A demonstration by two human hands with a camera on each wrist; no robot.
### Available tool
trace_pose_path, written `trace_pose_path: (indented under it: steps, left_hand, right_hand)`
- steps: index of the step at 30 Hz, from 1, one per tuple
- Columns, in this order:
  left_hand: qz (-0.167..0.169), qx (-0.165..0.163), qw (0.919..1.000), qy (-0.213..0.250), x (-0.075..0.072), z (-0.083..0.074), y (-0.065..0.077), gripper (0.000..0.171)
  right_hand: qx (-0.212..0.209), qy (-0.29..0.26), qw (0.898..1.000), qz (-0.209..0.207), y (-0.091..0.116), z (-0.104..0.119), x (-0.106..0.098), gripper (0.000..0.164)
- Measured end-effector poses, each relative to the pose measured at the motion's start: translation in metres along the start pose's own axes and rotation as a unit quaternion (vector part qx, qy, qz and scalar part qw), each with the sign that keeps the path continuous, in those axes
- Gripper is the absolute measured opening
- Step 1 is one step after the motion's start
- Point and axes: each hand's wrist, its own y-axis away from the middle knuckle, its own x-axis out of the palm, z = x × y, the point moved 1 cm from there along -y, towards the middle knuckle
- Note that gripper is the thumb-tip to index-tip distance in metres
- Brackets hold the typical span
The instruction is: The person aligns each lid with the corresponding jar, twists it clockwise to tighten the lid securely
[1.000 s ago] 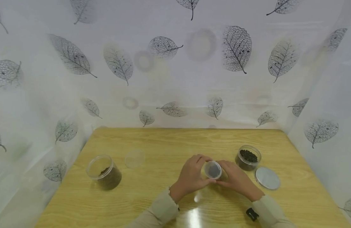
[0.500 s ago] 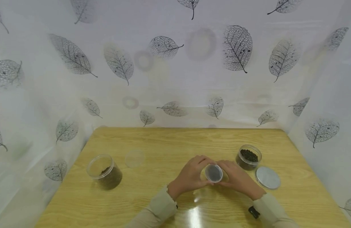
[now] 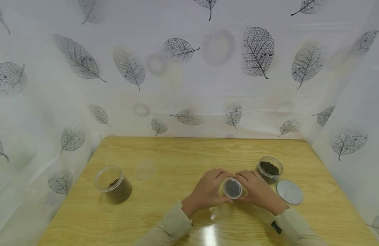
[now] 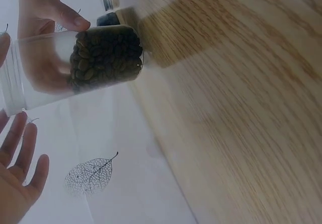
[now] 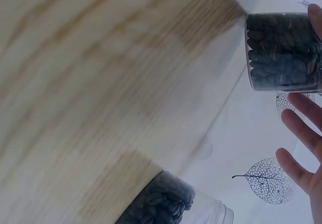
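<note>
A clear jar (image 4: 105,58), part filled with dark coffee beans, stands between my two hands. Its round, translucent top (image 3: 232,188) faces up in the head view. Around its left side my left hand (image 3: 206,191) grips near the top, fingers on the far side and thumb on the near side. From the right, my right hand (image 3: 258,191) holds the same jar in the same way. The left wrist view has the right hand behind the jar wall and some left fingers (image 4: 27,148) off the glass. The right wrist view shows the jar's bean-filled base near the right fingers (image 5: 302,128).
Just past the right hand stands an open jar of beans (image 3: 269,169), with a silver lid (image 3: 289,192) beside it. At the left is another open jar (image 3: 115,188) with beans, near a clear disc (image 3: 146,170). A small black object (image 3: 276,227) shows by the right sleeve.
Both hands and the jar's top have shifted slightly nearer to me and to the right. The other jars and the silver lid stay in place.
</note>
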Motion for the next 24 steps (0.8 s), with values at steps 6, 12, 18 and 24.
trace_pose_path:
  steps: [6,12,18,24]
  left_hand:
    - [-0.014,-0.018,0.9993,-0.03,0.0009,-0.0019,0.0013,0.078]
    - [-0.023,-0.022,0.9991,-0.029,0.0003,-0.0022,0.0014,0.072]
    - [-0.018,-0.003,0.9996,-0.022,-0.0011,-0.0005,-0.0003,0.07]
    - [0.009,0.031,0.9994,-0.014,-0.003,0.0021,-0.0036,0.066]
  right_hand:
    - [0.007,0.005,1.0,0.008,0.0012,-0.0008,-0.0001,0.078]
    - [0.002,-0.001,1.0,0.003,0.0017,-0.0014,0.0004,0.077]
    - [-0.002,-0.01,1.0,-0.001,0.0014,-0.0017,-0.0002,0.074]
    - [-0.01,-0.02,1.0,0.001,0.0026,-0.0039,0.0012,0.072]
